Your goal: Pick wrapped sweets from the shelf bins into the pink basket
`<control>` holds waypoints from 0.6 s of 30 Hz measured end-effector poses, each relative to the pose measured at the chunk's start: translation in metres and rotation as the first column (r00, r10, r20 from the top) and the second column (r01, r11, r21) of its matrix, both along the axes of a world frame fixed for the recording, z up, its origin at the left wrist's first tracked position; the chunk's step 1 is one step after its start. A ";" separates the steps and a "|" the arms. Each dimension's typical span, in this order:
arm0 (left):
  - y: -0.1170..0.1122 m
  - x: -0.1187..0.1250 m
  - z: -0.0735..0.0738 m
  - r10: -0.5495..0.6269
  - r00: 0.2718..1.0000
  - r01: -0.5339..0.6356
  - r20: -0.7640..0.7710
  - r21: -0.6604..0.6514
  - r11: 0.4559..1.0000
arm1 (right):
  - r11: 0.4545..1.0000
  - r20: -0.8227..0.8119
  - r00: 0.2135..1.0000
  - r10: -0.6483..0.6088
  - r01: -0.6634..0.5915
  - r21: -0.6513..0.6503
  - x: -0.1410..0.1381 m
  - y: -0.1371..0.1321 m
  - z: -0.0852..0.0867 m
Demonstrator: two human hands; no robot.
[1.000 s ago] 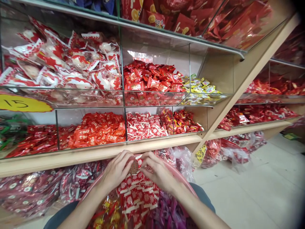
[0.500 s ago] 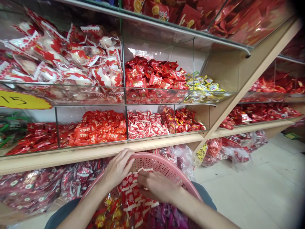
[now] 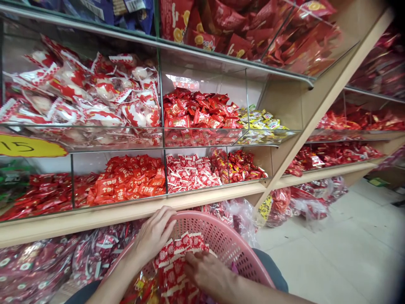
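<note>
Right grip (image 3: pixel 211 272) over red packets (image 3: pixel 173 272)

Left hand (image 3: pixel 155 231) over there, at the pink basket's (image 3: pixel 228 238) rim | right hand (image 3: pixel 210 274) down on red-and-white packets (image 3: pixel 172 276) inside | sweets shelf (image 3: pixel 104 216) just beyond, yellow "15" tag (image 3: pixel 31 145) on its left | stuffed plastic bags (image 3: pixel 101 253) beneath, pale floor tiles (image 3: pixel 316 257) rightward
</note>
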State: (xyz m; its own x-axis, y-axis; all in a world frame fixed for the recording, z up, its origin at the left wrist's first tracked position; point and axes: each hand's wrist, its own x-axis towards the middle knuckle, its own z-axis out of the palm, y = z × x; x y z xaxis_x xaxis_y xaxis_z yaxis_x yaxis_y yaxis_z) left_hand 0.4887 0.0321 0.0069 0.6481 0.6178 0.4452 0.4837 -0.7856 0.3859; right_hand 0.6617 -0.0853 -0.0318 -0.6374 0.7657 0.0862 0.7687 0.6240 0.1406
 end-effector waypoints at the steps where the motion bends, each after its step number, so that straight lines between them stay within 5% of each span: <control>1: 0.000 0.000 0.000 -0.004 1.000 0.004 0.003 0.000 1.000 | 1.000 0.002 1.000 0.000 0.000 0.007 0.000 -0.001 -0.001; 5: 0.000 0.000 0.001 -0.010 1.000 0.010 0.017 -0.004 1.000 | 1.000 -0.043 0.999 0.001 -0.001 0.021 0.004 -0.003 0.011; 9: 0.001 0.000 0.000 -0.009 1.000 0.010 0.027 -0.011 1.000 | 0.997 -0.183 0.983 0.016 -0.002 0.075 0.012 0.015 0.061; 14: 0.002 -0.001 -0.002 -0.003 1.000 0.003 0.006 -0.006 1.000 | 0.954 -0.344 0.910 -0.231 0.282 0.105 0.038 0.089 0.133; 18: 0.001 -0.001 0.000 0.003 1.000 -0.003 0.004 -0.003 1.000 | 0.855 -0.436 0.778 -0.451 0.517 0.037 0.062 0.159 0.152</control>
State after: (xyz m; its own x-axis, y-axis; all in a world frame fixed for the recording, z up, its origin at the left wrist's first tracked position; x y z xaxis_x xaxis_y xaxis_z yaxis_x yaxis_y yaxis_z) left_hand 0.4880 0.0328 0.0067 0.6441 0.6214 0.4461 0.4846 -0.7827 0.3905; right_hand 0.7233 0.0740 0.1204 -0.0699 0.9207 0.3839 0.9708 0.1513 -0.1860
